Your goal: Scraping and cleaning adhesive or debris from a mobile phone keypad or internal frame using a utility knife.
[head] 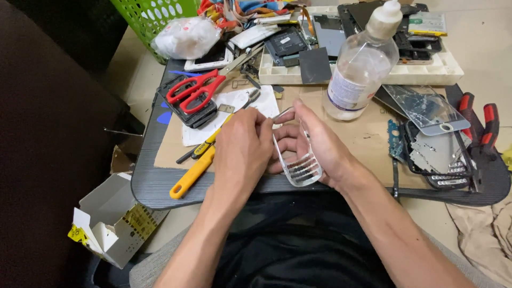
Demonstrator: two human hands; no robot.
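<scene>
My right hand (325, 146) cradles a clear phone housing with a keypad grid (298, 160) above my lap, at the surface (154, 184) edge; my left hand (242, 149) has its fingers pinching the top corner. I judge the thin plastic could crack if I pry too hard, or drop into my lap. A clear liquid bottle (360, 66) stands just behind, easy to knock; yellow-handled screwdriver (194, 170), red scissors (194, 90) and cracked screen glass (426, 109) crowd around.

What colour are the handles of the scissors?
Red, on the metal scissors lying left of both hands; head view.
</scene>
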